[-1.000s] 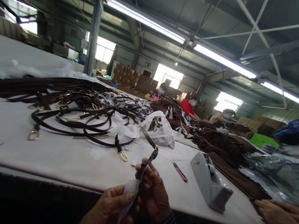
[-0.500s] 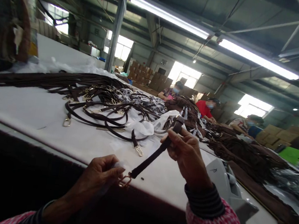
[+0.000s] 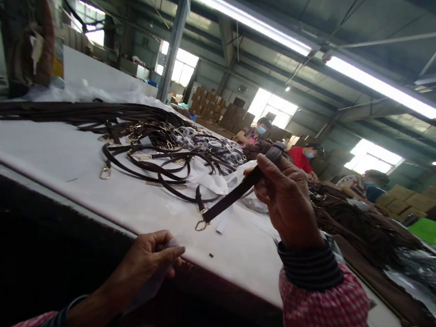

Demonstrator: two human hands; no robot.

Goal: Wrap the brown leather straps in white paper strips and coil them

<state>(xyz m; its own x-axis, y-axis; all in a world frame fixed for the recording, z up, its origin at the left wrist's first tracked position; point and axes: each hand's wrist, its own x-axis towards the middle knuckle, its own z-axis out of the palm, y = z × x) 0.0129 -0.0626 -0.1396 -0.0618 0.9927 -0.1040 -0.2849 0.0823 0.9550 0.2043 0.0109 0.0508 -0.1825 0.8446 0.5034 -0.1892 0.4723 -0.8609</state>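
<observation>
The right hand was raised above the worktop, its grip closed on the upper end of a dark strap. The strap's long axis slanted down and leftward to a gold clasp hanging free. The left hand, lower and nearer, had its grip pinched shut on a translucent wrapper, just below and left of the clasp.
</observation>
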